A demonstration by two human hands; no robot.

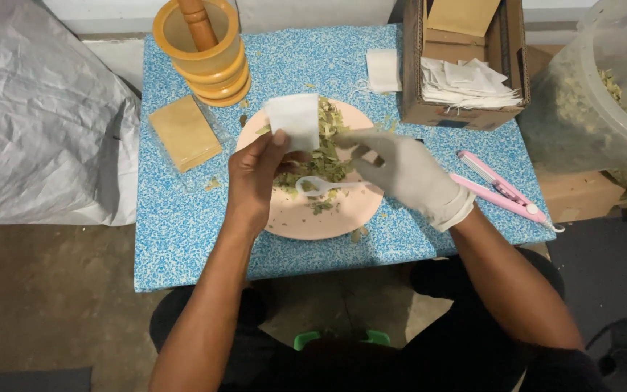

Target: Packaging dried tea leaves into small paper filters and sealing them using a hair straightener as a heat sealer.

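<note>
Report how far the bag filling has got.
Done: one flat bag lies apart on the table. In hand: left hand holds an empty-looking pouch; gloved right hand is over the leaves. Left: a stack of bags in the box.

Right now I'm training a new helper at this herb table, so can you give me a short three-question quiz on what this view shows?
1. True or false: the left hand holds a small white bag over the pink plate.
2. Which hand wears a glove?
A. left hand
B. right hand
C. both
3. Fill in: the plastic spoon lies on the plate beside a heap of dried ____.

Key: 1 true; 2 B; 3 leaves.
</note>
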